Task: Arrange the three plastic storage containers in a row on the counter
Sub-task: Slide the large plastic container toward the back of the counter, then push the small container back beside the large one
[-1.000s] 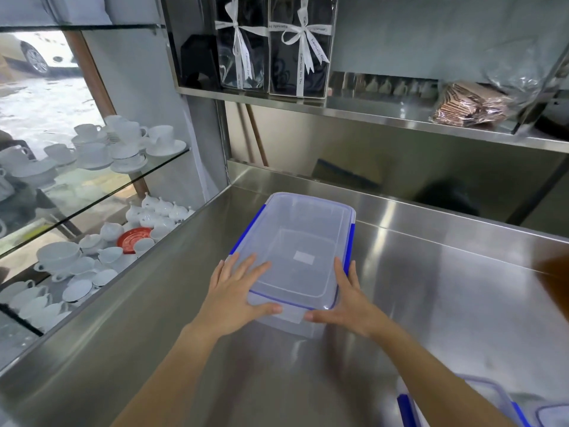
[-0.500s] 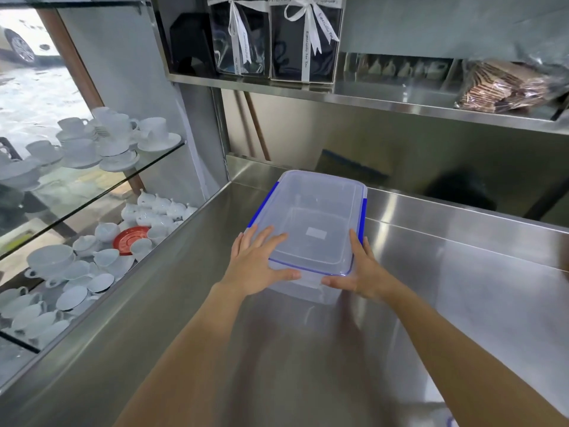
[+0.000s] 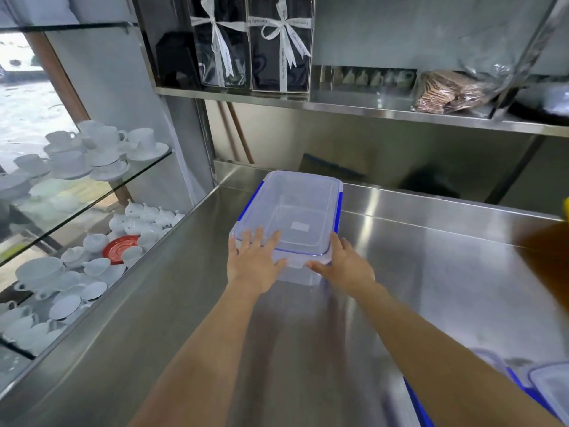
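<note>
A clear plastic storage container (image 3: 295, 211) with a lid and blue side clips sits on the steel counter (image 3: 431, 272), close to the back left corner. My left hand (image 3: 255, 263) lies flat on the lid's near left corner, thumb against the front wall. My right hand (image 3: 345, 266) presses the near right corner, fingers along the side. Both arms are stretched far forward. Two more clear containers with blue clips, one (image 3: 505, 383) partly behind my right forearm and another (image 3: 551, 392) at the frame's edge, show at the bottom right.
A glass case on the left holds white cups and saucers (image 3: 92, 149) and a red saucer (image 3: 120, 246). A steel shelf (image 3: 369, 103) overhangs the counter's back, bearing dark gift boxes (image 3: 252, 44) and a plastic bag (image 3: 452, 90). A brown blurred object (image 3: 548, 251) intrudes at right.
Both hands have pushed the container farther back along the counter toward the rear wall. My arms are now more extended, and the other containers have come back into view at bottom right.
</note>
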`<action>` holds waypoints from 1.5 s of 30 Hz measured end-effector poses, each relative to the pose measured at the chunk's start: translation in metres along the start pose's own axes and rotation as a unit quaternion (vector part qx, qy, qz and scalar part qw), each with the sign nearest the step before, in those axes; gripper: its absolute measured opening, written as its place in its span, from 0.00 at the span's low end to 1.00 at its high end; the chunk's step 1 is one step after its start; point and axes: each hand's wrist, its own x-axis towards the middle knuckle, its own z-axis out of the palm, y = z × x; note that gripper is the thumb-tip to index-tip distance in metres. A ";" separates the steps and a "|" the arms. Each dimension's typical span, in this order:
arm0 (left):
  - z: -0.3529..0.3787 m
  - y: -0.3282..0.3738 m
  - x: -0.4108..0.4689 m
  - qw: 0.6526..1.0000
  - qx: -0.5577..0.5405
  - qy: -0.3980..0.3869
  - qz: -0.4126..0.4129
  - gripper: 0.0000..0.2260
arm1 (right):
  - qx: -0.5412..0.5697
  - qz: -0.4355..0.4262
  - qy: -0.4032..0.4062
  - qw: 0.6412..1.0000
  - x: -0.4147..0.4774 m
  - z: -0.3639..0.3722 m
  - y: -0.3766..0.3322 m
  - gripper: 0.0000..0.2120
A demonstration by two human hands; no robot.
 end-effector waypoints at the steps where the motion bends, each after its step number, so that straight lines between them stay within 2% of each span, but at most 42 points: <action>1: -0.001 0.007 -0.008 0.999 -0.010 0.029 0.021 0.31 | -0.004 -0.008 0.000 1.000 -0.008 -0.001 0.001 0.42; 4: -0.009 0.036 -0.035 0.986 -0.128 0.092 0.055 0.33 | -0.022 -0.013 0.005 1.000 -0.035 -0.015 0.015 0.42; 8: -0.001 0.081 -0.072 0.957 -0.273 0.078 0.059 0.34 | -0.025 0.020 0.020 0.999 -0.076 -0.038 0.053 0.42; 10: 0.009 0.105 -0.088 0.925 -0.379 -0.001 0.030 0.39 | -0.028 0.037 0.029 0.999 -0.100 -0.049 0.074 0.41; 12: 0.018 0.132 -0.103 0.878 -0.468 -0.101 -0.018 0.44 | -0.030 0.059 0.042 0.997 -0.124 -0.059 0.097 0.40; 16: 0.021 0.175 -0.131 0.814 -0.468 -0.326 -0.105 0.52 | -0.029 0.117 0.055 0.991 -0.169 -0.071 0.138 0.40; 18: 0.013 0.189 -0.143 0.785 -0.451 -0.404 -0.126 0.48 | -0.028 0.133 0.059 0.989 -0.188 -0.073 0.154 0.38; 19: 0.008 0.193 -0.148 0.779 -0.449 -0.421 -0.123 0.39 | -0.027 0.137 0.056 0.989 -0.197 -0.074 0.161 0.38; 21: 0.006 0.201 -0.158 0.792 -0.435 -0.421 -0.081 0.20 | -0.035 0.135 0.045 0.989 -0.211 -0.073 0.170 0.35; 22: 0.007 0.205 -0.161 0.804 -0.430 -0.406 -0.062 0.17 | -0.044 0.129 0.041 0.990 -0.217 -0.072 0.173 0.34; 24: 0.014 0.210 -0.163 0.803 -0.470 -0.362 -0.054 0.17 | -0.067 0.119 0.033 0.990 -0.224 -0.069 0.177 0.31; 26: 0.021 0.213 -0.164 0.774 -0.547 -0.312 -0.073 0.17 | -0.083 0.118 0.033 0.989 -0.227 -0.065 0.180 0.31; 27: 0.026 0.214 -0.164 0.772 -0.570 -0.272 -0.076 0.17 | -0.088 0.120 0.036 0.988 -0.228 -0.063 0.180 0.32; 30: 0.042 0.213 -0.163 0.815 -0.566 -0.100 -0.073 0.12 | -0.102 0.118 0.046 0.987 -0.231 -0.055 0.179 0.34; 32: 0.045 0.212 -0.165 0.815 -0.572 -0.058 -0.064 0.09 | -0.104 0.111 0.050 0.987 -0.233 -0.050 0.178 0.36; 34: 0.044 0.208 -0.162 0.821 -0.561 -0.098 -0.032 0.17 | -0.097 0.107 0.054 0.988 -0.234 -0.049 0.178 0.38; 36: 0.039 0.198 -0.158 0.841 -0.501 -0.201 0.027 0.39 | -0.075 0.094 0.023 0.992 -0.237 -0.051 0.179 0.43; 38: 0.030 0.186 -0.156 0.859 -0.402 -0.301 0.101 0.58 | -0.040 0.064 -0.061 0.995 -0.243 -0.058 0.179 0.50; 41: 0.024 0.172 -0.160 0.880 -0.204 -0.378 0.204 0.66 | -0.023 0.048 -0.174 0.983 -0.252 -0.073 0.177 0.59; 43: 0.027 0.170 -0.166 0.886 -0.123 -0.381 0.235 0.67 | -0.047 0.054 -0.215 0.974 -0.253 -0.081 0.174 0.60; 45: 0.032 0.171 -0.171 0.898 -0.099 -0.354 0.241 0.67 | -0.075 0.055 -0.242 0.966 -0.251 -0.085 0.172 0.60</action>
